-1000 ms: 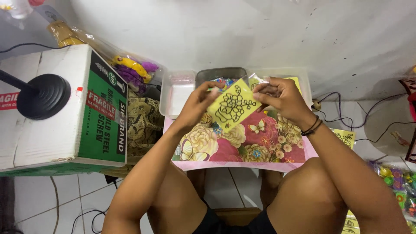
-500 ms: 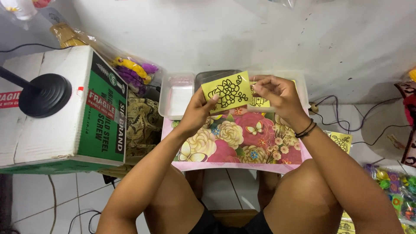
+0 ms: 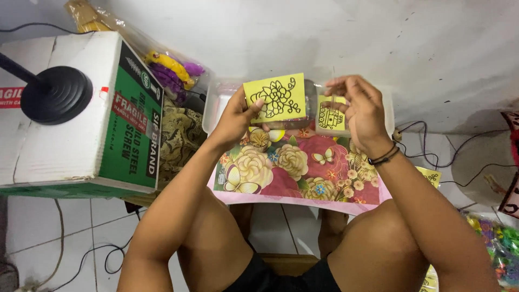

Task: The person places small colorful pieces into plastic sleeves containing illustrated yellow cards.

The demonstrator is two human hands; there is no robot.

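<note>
The cardboard box [image 3: 75, 113] at the left is matte, with a glossy green side. My low desk [image 3: 303, 173] wears slick floral sheeting. Clear plastic trays [image 3: 216, 108] sit at its far edge. Upper centre, my left hand [image 3: 235, 116] pinches one thin yellow flower-outline card [image 3: 274, 97], lifted clear. My right hand [image 3: 359, 111] is curled beside a second card [image 3: 331, 116], not yet picked; its grip I cannot tell.

The yellow card [image 3: 274, 98] looks like matt paper with black printed lines. The flowered sheet [image 3: 303, 173] is glossy and smooth. The tray [image 3: 215, 105] is clear plastic. The box [image 3: 81, 116] is matt cardboard.
</note>
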